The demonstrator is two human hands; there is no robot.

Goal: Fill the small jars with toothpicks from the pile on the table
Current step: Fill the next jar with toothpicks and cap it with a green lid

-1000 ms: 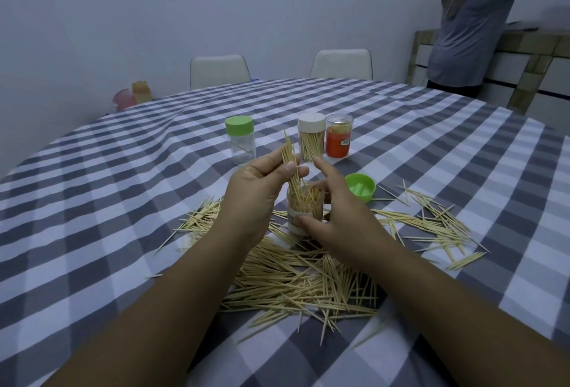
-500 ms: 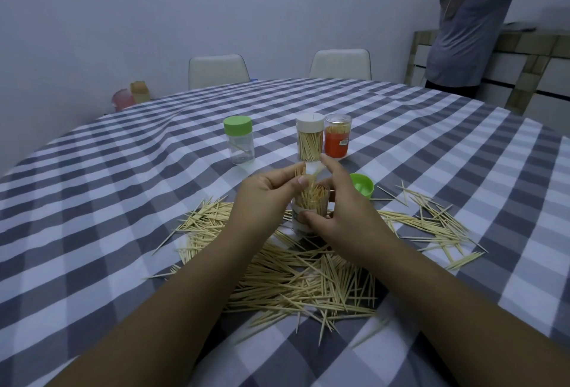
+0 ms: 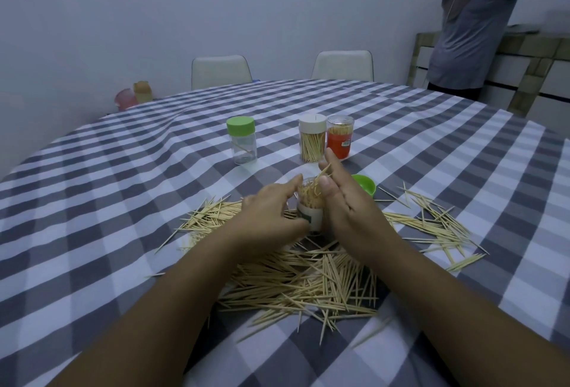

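An open small jar (image 3: 311, 210) with a white label stands between my hands, packed with upright toothpicks. My left hand (image 3: 270, 210) grips its left side, index finger at the rim and thumb low on the label. My right hand (image 3: 344, 201) lies against its right side with straight fingers, thumb and index finger touching the toothpick tips that stick out of the mouth. The toothpick pile (image 3: 308, 278) spreads on the checked tablecloth (image 3: 123, 201) below my hands. More toothpicks (image 3: 431, 223) lie scattered to the right. The green lid (image 3: 366, 186) lies upturned just behind my right hand.
Three closed jars stand further back: a nearly empty green-lidded jar (image 3: 241, 144), a full white-lidded jar (image 3: 312, 141) and a red-labelled jar (image 3: 340, 137). Two chairs (image 3: 220, 72) stand at the far edge. A person (image 3: 472, 22) stands at the back right.
My left hand has let the bundle of toothpicks down into the jar and dropped to grip the jar's side. My right hand has risen from the jar's side to the toothpick tips.
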